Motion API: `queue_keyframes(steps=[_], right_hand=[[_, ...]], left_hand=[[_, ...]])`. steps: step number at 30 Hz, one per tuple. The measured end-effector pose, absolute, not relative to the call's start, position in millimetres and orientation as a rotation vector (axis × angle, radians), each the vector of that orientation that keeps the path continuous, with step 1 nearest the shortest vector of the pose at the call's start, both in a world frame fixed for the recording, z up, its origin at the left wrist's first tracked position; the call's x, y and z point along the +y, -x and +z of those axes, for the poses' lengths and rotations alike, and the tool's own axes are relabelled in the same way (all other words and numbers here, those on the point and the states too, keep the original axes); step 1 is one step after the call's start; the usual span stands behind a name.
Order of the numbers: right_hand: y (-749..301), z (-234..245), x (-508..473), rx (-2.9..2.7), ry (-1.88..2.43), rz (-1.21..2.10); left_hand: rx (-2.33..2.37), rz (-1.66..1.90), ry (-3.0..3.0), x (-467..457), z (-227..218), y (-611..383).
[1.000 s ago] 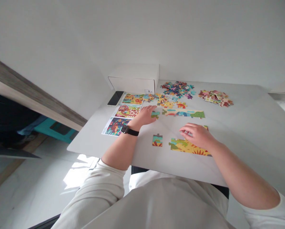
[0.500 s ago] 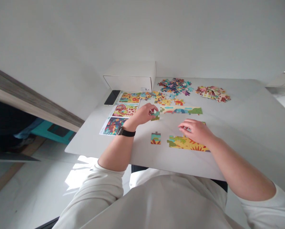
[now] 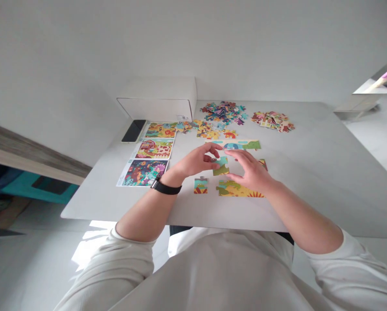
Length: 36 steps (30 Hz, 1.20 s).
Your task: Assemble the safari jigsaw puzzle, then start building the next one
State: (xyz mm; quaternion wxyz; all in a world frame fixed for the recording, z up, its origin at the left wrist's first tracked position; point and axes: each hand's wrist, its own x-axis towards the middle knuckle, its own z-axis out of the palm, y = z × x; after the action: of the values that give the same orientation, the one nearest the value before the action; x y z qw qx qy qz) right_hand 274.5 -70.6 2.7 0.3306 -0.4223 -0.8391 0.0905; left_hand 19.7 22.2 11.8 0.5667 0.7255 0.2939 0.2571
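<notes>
My left hand pinches a green and blue jigsaw piece by its left side, above the table. Close by on the right, my right hand has its thumb and fingers spread around the piece's free side; I see nothing held in it. Beneath lies a joined yellow puzzle section with a crocodile, partly covered by my right hand. A single piece with red leaves rests to its left. Beyond my hands is a joined strip with a blue elephant and green bush.
A picture sheet lies at left with a phone beside it. Behind stands a white box. Loose pieces form a dark multicoloured pile, a yellow group and a reddish pile at the back.
My left hand has carried the green and blue piece right and nearer to me. My right hand has moved left and opened beside it. The view has shifted slightly.
</notes>
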Motion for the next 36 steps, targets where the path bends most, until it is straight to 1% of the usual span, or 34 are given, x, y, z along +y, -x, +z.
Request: queue_keyframes(steps=[9, 16, 22, 26, 32, 36], right_hand=[[-275.9, 6.6, -70.9, -2.209, 1.139, 0.165], [-275.3, 8.6, -71.3, -2.210, 1.113, 0.161], [-274.8, 6.5, -71.2, -2.295, 1.077, 0.204], [-274.4, 3.9, -72.0, -2.340, 1.042, 0.224], [-270.6, 1.5, -75.8, -2.394, 1.050, 0.311], [-265.9, -3.8, -78.4, -2.442, 1.038, 0.357]], left_hand=[[0.784, 0.624, -1.700, 28.0, 9.6, -18.9], [0.713, 0.530, -1.614, 33.1, 8.6, -16.1], [0.713, 0.462, -1.702, 30.6, 11.4, -14.8], [0.741, 0.327, -1.848, 32.8, 16.5, -4.6], [1.095, 0.019, -2.281, 38.8, 26.5, 21.3], [1.041, -0.193, -2.357, 36.8, 23.3, 22.3]])
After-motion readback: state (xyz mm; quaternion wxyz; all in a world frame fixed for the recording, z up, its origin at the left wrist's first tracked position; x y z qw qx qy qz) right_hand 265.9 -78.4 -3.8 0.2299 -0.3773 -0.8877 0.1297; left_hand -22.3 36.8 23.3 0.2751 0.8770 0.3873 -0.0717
